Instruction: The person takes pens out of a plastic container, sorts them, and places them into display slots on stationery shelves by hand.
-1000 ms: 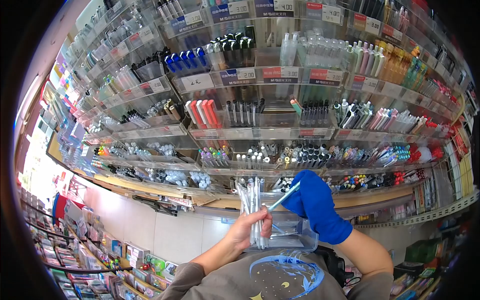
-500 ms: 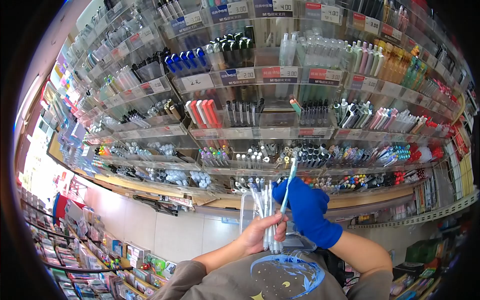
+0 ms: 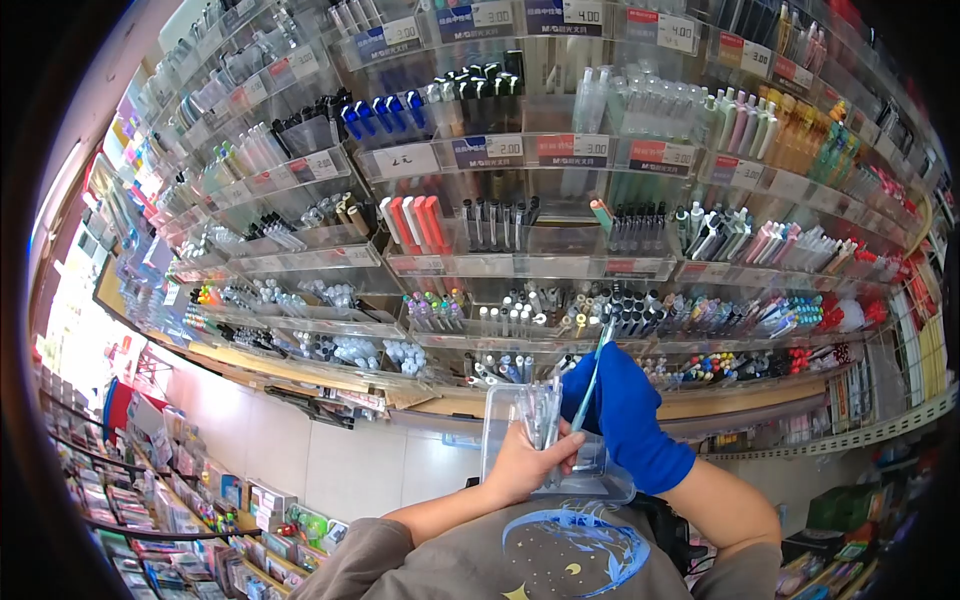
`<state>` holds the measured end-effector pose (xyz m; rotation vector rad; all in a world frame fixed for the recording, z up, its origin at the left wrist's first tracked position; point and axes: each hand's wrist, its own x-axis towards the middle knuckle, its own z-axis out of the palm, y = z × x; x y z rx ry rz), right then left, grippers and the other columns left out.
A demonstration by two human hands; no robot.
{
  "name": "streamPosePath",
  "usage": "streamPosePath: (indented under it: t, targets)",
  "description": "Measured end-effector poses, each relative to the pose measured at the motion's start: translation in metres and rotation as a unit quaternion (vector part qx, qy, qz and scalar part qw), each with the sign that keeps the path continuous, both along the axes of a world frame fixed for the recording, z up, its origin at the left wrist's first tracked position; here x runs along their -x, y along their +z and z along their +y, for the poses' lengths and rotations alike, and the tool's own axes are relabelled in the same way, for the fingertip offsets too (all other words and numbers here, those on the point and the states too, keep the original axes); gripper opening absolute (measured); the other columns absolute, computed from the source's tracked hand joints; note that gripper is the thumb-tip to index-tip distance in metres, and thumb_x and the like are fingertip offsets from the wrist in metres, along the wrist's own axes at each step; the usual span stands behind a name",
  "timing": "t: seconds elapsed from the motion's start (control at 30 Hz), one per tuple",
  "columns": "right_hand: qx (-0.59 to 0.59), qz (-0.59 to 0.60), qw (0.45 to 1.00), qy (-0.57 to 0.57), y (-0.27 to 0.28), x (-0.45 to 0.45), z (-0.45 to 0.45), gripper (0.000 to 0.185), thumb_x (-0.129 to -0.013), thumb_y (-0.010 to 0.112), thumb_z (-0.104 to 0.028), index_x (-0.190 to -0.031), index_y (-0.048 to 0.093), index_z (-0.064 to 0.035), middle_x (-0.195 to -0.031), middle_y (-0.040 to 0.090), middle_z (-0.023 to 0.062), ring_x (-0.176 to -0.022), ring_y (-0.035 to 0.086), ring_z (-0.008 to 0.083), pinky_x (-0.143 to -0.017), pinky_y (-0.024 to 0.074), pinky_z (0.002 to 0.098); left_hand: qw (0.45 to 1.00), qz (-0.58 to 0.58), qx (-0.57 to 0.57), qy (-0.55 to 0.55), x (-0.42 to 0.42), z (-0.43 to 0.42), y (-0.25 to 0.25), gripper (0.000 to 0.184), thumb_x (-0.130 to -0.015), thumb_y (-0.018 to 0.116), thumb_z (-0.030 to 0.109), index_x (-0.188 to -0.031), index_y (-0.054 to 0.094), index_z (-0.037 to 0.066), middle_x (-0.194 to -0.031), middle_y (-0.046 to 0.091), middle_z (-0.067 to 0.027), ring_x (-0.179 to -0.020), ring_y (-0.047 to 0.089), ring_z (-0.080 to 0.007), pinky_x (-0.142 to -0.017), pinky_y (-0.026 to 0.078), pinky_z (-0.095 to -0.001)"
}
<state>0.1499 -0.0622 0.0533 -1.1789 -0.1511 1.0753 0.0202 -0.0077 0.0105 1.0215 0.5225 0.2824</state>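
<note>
My bare left hand point(image 3: 525, 465) is closed round a bundle of clear and whitish pens point(image 3: 541, 408), held upright above a clear plastic box point(image 3: 490, 425). A slim pale teal pen point(image 3: 589, 395) slants up beside the bundle, its lower end at my left thumb. My right hand point(image 3: 632, 420), covered by a blue glove, is curled against that pen and appears to grip it. The glove hides the fingertips. The pen's upper tip points toward the lower shelf rows.
A tiered clear acrylic pen rack point(image 3: 520, 265) fills the view ahead, with pens in many slots and price labels on its edges. A wooden ledge point(image 3: 450, 400) runs below it. Packaged goods point(image 3: 130, 500) stand on shelving at lower left, beside the tiled floor point(image 3: 350, 460).
My left hand and the pen bundle have shifted and tilted, showing more of the plastic box. The gloved right hand and teal pen have moved slightly right. The rack appears slightly shifted.
</note>
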Motion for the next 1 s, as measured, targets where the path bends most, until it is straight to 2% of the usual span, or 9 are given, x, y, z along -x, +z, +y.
streamPosePath:
  t: [0.13,0.33,0.43,0.57,0.67,0.8,0.87,0.9,1.0]
  targets:
    - [-0.072,0.009,0.996,-0.043,-0.02,-0.009,0.008,0.029,-0.087,0.042,-0.029,-0.077,0.052,-0.0039,-0.068,0.052,0.0048,-0.061,0.05,0.0159,-0.061,0.0428,0.0288,0.986,0.104,-0.133,-0.014,0.001,-0.003,0.015,0.017,-0.077,0.067,0.012,-0.077,0.053,0.003,-0.057,0.054,-0.001,-0.049,0.051,-0.0067,-0.045,0.04,-0.0208]
    - [-0.052,-0.349,0.935,0.042,-0.023,-0.016,0.001,0.013,-0.077,0.052,-0.017,-0.075,0.05,-0.0043,-0.069,0.051,0.0087,-0.063,0.052,0.0211,-0.059,0.0418,0.031,0.989,0.07,-0.13,-0.009,0.004,-0.008,0.006,0.018,-0.076,0.068,0.014,-0.073,0.054,0.003,-0.054,0.053,0.0003,-0.048,0.048,-0.0053,-0.044,0.036,-0.0209]
    - [0.031,-0.724,0.683,0.092,-0.001,0.0,-0.008,0.012,-0.075,0.052,-0.013,-0.083,0.055,-0.0055,-0.066,0.052,0.0077,-0.065,0.054,0.023,-0.059,0.0416,0.0344,0.988,0.05,-0.131,0.071,0.001,-0.004,0.013,0.017,-0.076,0.068,0.013,-0.075,0.056,0.002,-0.057,0.055,-0.0005,-0.049,0.049,-0.0058,-0.045,0.038,-0.0207]
    - [0.034,-0.706,0.685,0.178,0.007,0.007,-0.01,0.019,-0.069,0.054,-0.01,-0.087,0.06,-0.0079,-0.069,0.055,0.007,-0.07,0.055,0.025,-0.062,0.0415,0.0359,0.985,0.017,-0.143,0.091,0.0,0.009,0.01,0.015,-0.077,0.067,0.009,-0.082,0.056,-0.001,-0.063,0.058,-0.0035,-0.052,0.054,-0.0086,-0.046,0.043,-0.0208]
    - [-0.043,-0.555,0.818,0.146,-0.044,-0.005,-0.004,0.017,-0.07,0.053,-0.011,-0.085,0.061,-0.0089,-0.069,0.056,0.0057,-0.069,0.055,0.022,-0.063,0.0411,0.0355,0.982,0.011,-0.146,0.118,0.003,0.013,0.015,0.014,-0.076,0.066,0.006,-0.083,0.055,-0.001,-0.064,0.058,-0.0047,-0.053,0.054,-0.0093,-0.047,0.044,-0.0212]
    - [0.127,-0.606,0.68,0.392,0.032,-0.005,-0.002,0.01,-0.077,0.05,-0.012,-0.077,0.058,-0.0077,-0.069,0.055,0.0038,-0.064,0.054,0.0161,-0.06,0.0411,0.0318,0.976,-0.05,-0.141,0.157,0.009,0.039,0.02,0.015,-0.077,0.064,0.006,-0.086,0.056,-0.002,-0.071,0.06,-0.0082,-0.054,0.056,-0.011,-0.048,0.045,-0.0224]
    - [-0.048,-0.614,0.711,0.339,-0.006,-0.004,-0.013,0.012,-0.081,0.048,-0.013,-0.074,0.056,-0.0075,-0.068,0.055,0.0029,-0.062,0.054,0.0138,-0.058,0.0411,0.0296,0.977,-0.091,-0.107,0.163,0.006,0.045,0.026,0.016,-0.077,0.064,0.008,-0.087,0.056,-0.002,-0.074,0.062,-0.0106,-0.053,0.055,-0.0111,-0.048,0.045,-0.0227]
    - [-0.081,-0.515,0.791,0.32,-0.021,0.003,-0.014,0.015,-0.083,0.047,-0.013,-0.07,0.053,-0.0081,-0.068,0.054,0.002,-0.06,0.053,0.0134,-0.055,0.0406,0.0273,0.978,-0.091,-0.1,0.162,0.004,0.046,0.031,0.016,-0.076,0.064,0.007,-0.087,0.056,-0.002,-0.075,0.062,-0.0113,-0.053,0.054,-0.0112,-0.049,0.045,-0.0227]
    - [-0.038,-0.43,0.844,0.318,-0.027,0.009,-0.017,0.015,-0.082,0.048,-0.014,-0.07,0.053,-0.0076,-0.066,0.054,0.0023,-0.058,0.053,0.0132,-0.053,0.0402,0.0267,0.98,-0.097,-0.071,0.161,0.003,0.048,0.039,0.016,-0.075,0.065,0.006,-0.086,0.056,-0.002,-0.077,0.062,-0.0129,-0.053,0.053,-0.0115,-0.05,0.045,-0.0228]
